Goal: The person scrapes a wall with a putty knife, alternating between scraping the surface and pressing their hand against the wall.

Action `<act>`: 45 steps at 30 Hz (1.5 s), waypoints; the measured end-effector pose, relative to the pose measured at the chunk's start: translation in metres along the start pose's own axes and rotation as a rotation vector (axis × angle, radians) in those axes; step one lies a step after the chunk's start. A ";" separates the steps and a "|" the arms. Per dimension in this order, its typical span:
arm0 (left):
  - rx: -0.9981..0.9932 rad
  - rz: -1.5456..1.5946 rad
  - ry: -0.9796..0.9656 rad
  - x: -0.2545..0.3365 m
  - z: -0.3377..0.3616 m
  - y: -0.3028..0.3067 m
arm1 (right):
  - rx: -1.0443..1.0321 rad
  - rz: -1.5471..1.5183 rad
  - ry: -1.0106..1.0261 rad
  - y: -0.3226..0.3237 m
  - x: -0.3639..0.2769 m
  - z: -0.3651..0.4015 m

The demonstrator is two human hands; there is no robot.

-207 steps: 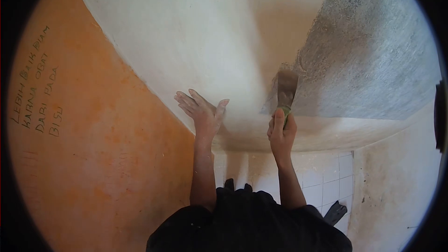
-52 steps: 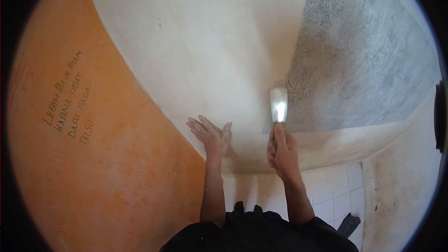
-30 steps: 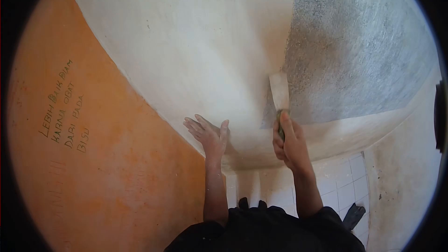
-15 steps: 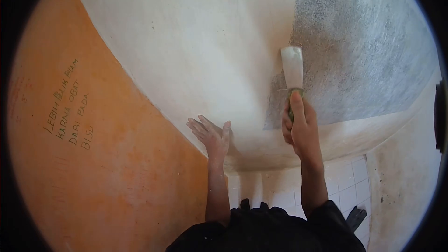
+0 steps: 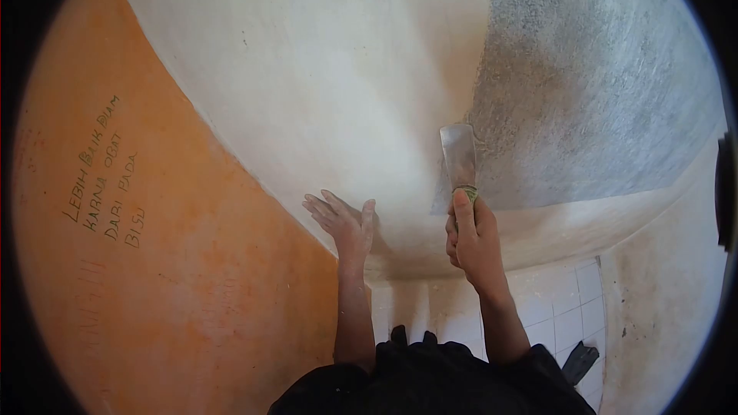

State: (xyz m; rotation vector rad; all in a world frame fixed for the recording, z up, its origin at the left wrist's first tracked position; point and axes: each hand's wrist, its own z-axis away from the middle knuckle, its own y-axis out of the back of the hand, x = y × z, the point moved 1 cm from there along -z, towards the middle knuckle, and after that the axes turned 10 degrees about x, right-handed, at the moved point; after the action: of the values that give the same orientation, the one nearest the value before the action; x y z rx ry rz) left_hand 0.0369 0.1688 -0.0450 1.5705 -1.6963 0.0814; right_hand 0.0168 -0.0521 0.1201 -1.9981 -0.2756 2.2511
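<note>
Head view: at the bottom centre of the frame the person's dark clothing fills the foreground, and both bare forearms rise from it toward the middle. The left hand, just left of centre, is spread open, fingers together and thumb apart, its palm flat against the white wall; it holds nothing. The right hand, just right of centre, is closed in a fist around the green handle of a putty knife, thumb laid along the handle and pointing up. The knife's flat metal blade stands above the fist, a little right of centre, lying against the wall right at the edge where white coating meets a rough grey patch that takes up the upper right. The two hands are near each other but apart. Lower right, beyond the arms, is a white tiled floor with a dark object lying on it. The left side of the frame is an orange wall bearing dark handwriting at mid-left.
</note>
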 end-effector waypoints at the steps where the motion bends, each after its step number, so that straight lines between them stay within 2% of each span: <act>1: -0.009 -0.001 0.001 -0.001 0.001 -0.001 | 0.006 0.001 -0.008 0.004 0.008 -0.001; 4: 0.038 0.022 -0.041 -0.004 -0.002 -0.003 | 0.034 0.023 0.103 0.006 0.021 -0.008; 9: -0.010 0.016 0.033 0.000 0.000 0.001 | 0.072 0.028 0.161 0.000 0.017 -0.006; 12: 0.006 0.007 0.012 -0.001 0.000 -0.001 | 0.085 -0.017 0.110 0.000 0.031 -0.007; 15: 0.010 0.016 0.005 0.003 0.000 0.002 | 0.049 -0.129 0.221 -0.022 -0.019 -0.010; 20: 0.013 0.010 -0.023 -0.003 -0.001 -0.001 | 0.031 -0.041 0.112 -0.008 0.027 -0.003; 22: 0.010 -0.008 -0.040 0.000 0.001 0.004 | 0.035 -0.006 0.029 -0.010 0.019 0.004; 24: -0.040 -0.005 0.021 0.006 -0.001 0.006 | -0.013 -0.044 0.005 -0.010 0.002 0.006; 27: -0.070 0.019 0.063 0.007 -0.001 0.008 | 0.013 -0.026 -0.002 0.002 0.022 0.003; 31: -0.032 0.004 0.017 0.007 -0.001 0.007 | 0.010 -0.121 -0.020 -0.010 0.015 -0.006; 33: -0.020 0.025 0.021 0.009 0.000 0.010 | 0.008 -0.064 0.055 -0.007 0.014 -0.003; 36: -0.017 0.019 -0.007 0.008 0.000 0.011 | -0.027 -0.038 -0.033 -0.005 0.007 -0.001; 40: -0.051 0.015 0.030 0.026 0.002 0.025 | -0.012 -0.133 0.013 -0.012 0.017 -0.001; 42: 0.112 0.285 0.112 0.055 0.004 0.039 | -0.036 -0.100 0.022 -0.006 0.015 -0.001; 43: 0.113 0.291 0.107 0.061 0.011 0.042 | -0.033 -0.102 0.029 -0.007 0.018 -0.003; 45: -0.191 0.723 0.386 0.073 0.024 0.051 | -0.076 -0.151 0.152 -0.014 0.029 -0.009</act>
State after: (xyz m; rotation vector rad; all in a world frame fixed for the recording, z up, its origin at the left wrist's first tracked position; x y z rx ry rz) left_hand -0.0123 0.1082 0.0049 0.6858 -1.8035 0.5342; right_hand 0.0216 -0.0323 0.0941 -2.0944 -0.4850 2.0155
